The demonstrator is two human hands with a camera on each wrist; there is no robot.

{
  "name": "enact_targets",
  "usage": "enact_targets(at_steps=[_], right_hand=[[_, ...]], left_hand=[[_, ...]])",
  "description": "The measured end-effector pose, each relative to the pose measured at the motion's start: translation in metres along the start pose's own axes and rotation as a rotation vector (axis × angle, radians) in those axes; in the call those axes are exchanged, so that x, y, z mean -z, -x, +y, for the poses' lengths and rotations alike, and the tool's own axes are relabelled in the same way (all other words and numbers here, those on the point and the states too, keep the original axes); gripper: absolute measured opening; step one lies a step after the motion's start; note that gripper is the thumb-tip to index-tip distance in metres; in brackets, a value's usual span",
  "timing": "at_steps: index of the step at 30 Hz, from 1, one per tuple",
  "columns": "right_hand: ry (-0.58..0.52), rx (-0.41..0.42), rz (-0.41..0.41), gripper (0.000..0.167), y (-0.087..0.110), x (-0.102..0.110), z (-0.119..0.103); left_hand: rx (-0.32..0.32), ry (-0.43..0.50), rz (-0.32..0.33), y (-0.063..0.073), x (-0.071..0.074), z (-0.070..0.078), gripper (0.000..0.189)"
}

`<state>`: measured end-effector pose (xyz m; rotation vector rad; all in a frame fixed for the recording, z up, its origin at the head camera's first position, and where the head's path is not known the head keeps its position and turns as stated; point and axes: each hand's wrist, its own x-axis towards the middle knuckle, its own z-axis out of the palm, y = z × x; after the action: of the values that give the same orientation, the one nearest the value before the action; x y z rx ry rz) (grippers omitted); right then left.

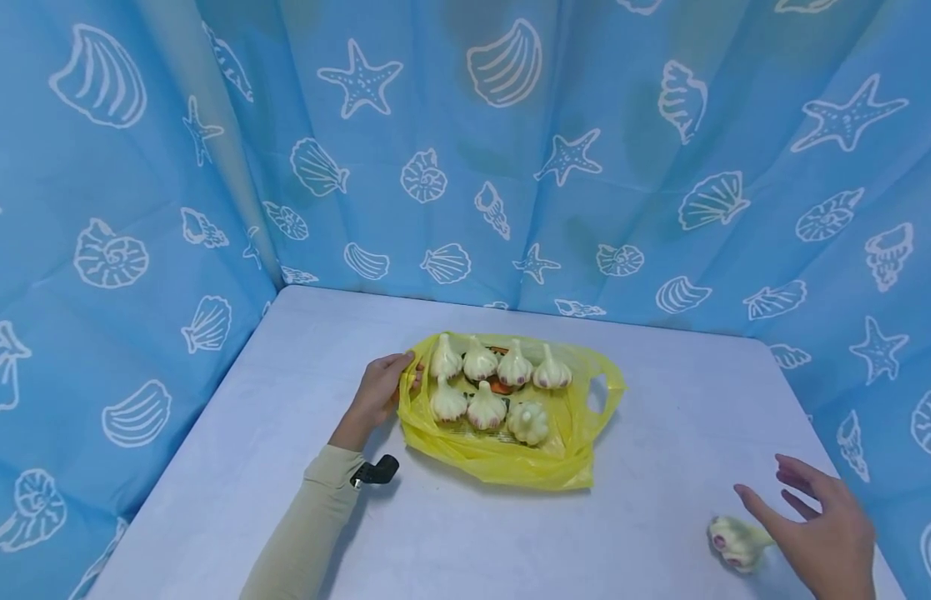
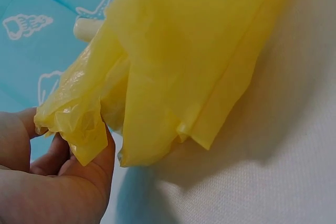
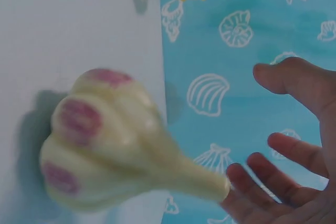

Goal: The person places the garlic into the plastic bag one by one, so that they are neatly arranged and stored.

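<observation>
A yellow plastic bag (image 1: 503, 467) lies in the middle of the table, with several garlic bulbs (image 1: 514, 364) in two rows on it or inside its opening. My left hand (image 1: 381, 387) pinches the bag's left edge between thumb and fingers, as the left wrist view shows with the crumpled plastic (image 2: 79, 114). At the front right, a single garlic bulb (image 1: 738, 543) with purple patches sits on the table. Beside its stem is my right hand (image 1: 828, 525), thumb and fingers spread apart. In the right wrist view the bulb (image 3: 110, 140) has its stem close to the fingertips.
The white table (image 1: 645, 533) is bordered at the back and sides by a blue curtain (image 1: 465, 167) printed with shells and starfish. A black strap device (image 1: 377, 471) is worn on the left wrist. Dark and orange printing shows under the bulbs.
</observation>
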<state>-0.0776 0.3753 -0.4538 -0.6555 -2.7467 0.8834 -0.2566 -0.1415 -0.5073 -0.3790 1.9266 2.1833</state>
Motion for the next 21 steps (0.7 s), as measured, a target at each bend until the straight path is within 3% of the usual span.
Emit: enact_targets(at_steps=[9, 21], right_hand=[[0.021, -0.275, -0.167, 0.119, 0.001, -0.007, 0.02], [0.049, -0.472, -0.365, 0.134, 0.008, -0.02, 0.044]], left_hand=[[0.006, -0.012, 0.006, 0.0, 0.001, 0.002, 0.043], [0.002, 0.013, -0.005, 0.001, 0.001, -0.001, 0.039]])
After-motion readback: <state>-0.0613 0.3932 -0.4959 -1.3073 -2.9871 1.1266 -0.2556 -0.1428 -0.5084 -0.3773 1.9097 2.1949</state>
